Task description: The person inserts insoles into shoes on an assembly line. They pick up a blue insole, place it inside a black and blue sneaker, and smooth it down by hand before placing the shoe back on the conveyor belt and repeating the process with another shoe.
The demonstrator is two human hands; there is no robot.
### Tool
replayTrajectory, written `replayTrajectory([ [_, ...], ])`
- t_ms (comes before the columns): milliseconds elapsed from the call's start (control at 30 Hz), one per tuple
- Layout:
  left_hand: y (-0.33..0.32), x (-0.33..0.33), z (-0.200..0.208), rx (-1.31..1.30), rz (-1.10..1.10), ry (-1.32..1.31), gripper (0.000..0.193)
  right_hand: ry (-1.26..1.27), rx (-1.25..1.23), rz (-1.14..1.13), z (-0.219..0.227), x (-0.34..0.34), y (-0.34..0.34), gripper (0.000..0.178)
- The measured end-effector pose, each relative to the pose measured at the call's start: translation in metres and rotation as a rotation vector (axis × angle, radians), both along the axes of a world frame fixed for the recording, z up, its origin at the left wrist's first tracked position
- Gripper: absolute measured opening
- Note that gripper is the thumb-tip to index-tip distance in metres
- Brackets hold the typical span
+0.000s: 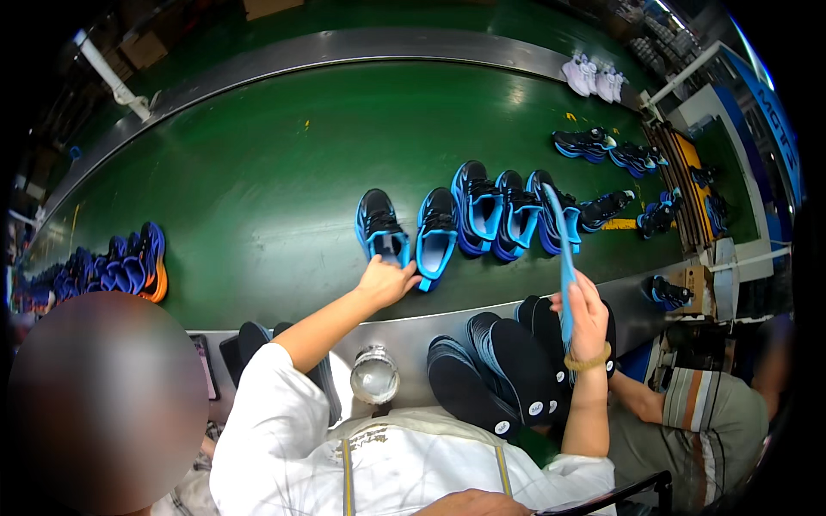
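Note:
My left hand [385, 282] grips the heel collar of a black and blue sports shoe [377, 211], fingers at its opening. A finger of that hand reaches near the heel tab of the matching shoe [438, 232] to the right. Raised in my right hand [587, 318] is a thin light blue insole [565, 258], held edge-on by its lower end. Behind the insole stands another black and blue shoe [541, 185], partly covered by it. Two more such shoes [476, 206] sit between, toes pointing away from me.
Stacks of black insoles [469, 383] lie on the metal ledge before me, beside a clear round container [375, 376]. Blue and orange shoes [153, 262] line the green belt [258, 189] at left; more black shoes [607, 209] stand right. Co-workers sit on both sides.

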State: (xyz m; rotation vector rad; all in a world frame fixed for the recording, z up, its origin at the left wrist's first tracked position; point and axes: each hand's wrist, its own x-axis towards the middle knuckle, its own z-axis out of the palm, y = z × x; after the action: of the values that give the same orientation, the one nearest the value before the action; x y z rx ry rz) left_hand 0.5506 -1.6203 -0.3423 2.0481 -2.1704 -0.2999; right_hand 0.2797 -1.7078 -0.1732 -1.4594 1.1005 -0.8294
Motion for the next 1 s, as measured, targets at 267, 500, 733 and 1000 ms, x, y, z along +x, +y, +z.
replayTrajectory([
  [267,-0.032,-0.027,-0.007,-0.146,0.084,0.037,0.027,0.357,-0.505,0.096,-0.008,0.058,-0.023,0.028],
  [500,-0.024,-0.043,-0.005,-0.374,0.434,0.249,0.043,0.450,-0.868,0.325,-0.014,0.082,-0.012,0.007],
  [733,-0.015,0.017,0.004,-0.627,0.652,0.357,0.051,0.539,-0.975,0.600,-0.030,0.114,0.007,0.006],
  [1000,-0.034,0.067,-0.026,-0.303,0.892,1.218,0.040,0.753,-0.968,0.805,-0.076,0.148,0.005,0.010],
])
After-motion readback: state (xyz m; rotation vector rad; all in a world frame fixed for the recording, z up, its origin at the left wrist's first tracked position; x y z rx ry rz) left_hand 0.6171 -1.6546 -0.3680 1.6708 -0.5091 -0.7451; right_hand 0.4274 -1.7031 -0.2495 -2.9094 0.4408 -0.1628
